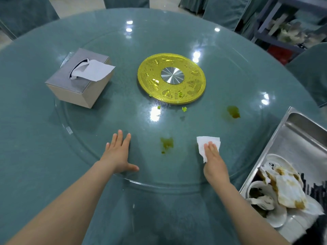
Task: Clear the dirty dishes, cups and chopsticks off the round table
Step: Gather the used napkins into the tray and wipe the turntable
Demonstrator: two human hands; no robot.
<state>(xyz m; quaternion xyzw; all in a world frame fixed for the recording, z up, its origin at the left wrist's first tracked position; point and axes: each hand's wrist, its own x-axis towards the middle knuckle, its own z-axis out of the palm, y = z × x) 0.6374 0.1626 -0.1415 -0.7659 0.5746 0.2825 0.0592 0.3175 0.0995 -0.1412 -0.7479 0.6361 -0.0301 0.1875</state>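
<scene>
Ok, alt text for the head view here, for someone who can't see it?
A person's right hand presses a white tissue flat on the glass turntable of a round table, near greenish sauce stains, while the left hand rests flat beside it. A metal tray at right holds dirty dishes; a tissue box and gold centre disc sit farther back.

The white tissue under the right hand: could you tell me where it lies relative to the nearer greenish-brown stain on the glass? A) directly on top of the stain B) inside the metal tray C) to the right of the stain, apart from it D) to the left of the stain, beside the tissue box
C: the right hand presses the white tissue flat on the glass, with bare glass between it and the nearer stain to its left.
</scene>
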